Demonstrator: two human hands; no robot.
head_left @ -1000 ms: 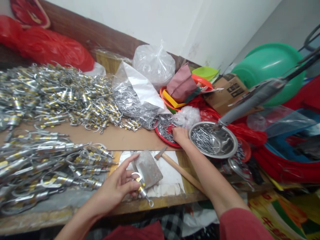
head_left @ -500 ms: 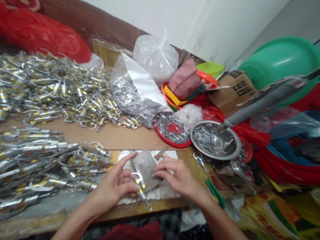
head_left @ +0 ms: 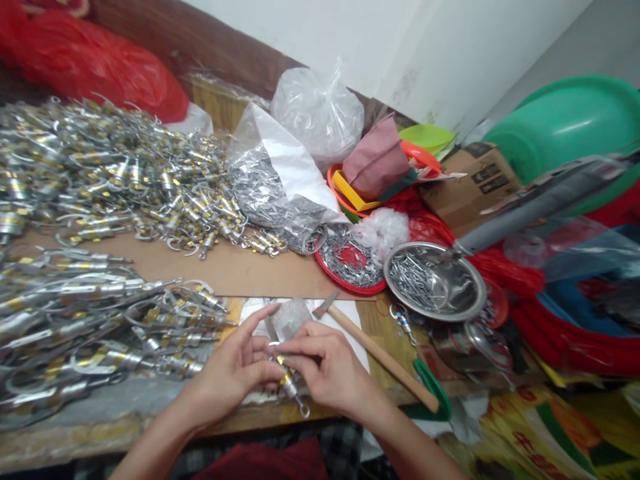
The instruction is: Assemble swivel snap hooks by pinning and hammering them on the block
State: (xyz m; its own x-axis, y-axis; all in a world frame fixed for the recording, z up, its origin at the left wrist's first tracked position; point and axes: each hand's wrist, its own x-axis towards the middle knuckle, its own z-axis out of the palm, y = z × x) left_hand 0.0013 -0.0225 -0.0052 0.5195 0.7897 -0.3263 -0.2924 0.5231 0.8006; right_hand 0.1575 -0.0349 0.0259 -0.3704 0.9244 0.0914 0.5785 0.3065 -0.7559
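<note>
My left hand (head_left: 245, 360) holds a small metal hook fitting (head_left: 287, 383), silver with yellow bands, its ring end pointing down toward the table's front edge. My right hand (head_left: 325, 370) reaches across to the fitting's hook end, thumb and fingers pinched together there. Whatever sits between those right fingertips is hidden. Just behind both hands is a grey metal block (head_left: 293, 319) on white paper. Right of the block lies a hammer (head_left: 383, 357) with a wooden handle, the handle slanting toward the front edge.
Many similar fittings are heaped at left (head_left: 125, 180) and laid in rows (head_left: 100, 320). At right stand a red plate (head_left: 370, 288) of small metal parts and a steel bowl (head_left: 463, 287) of pins. A grey tool arm (head_left: 535, 203) slants over the bowl. Green scissor handles (head_left: 440, 400) lie near the edge.
My right hand has moved left, from beside the block onto the fitting in my left hand. The hammer's handle, hidden before behind that hand, now shows.
</note>
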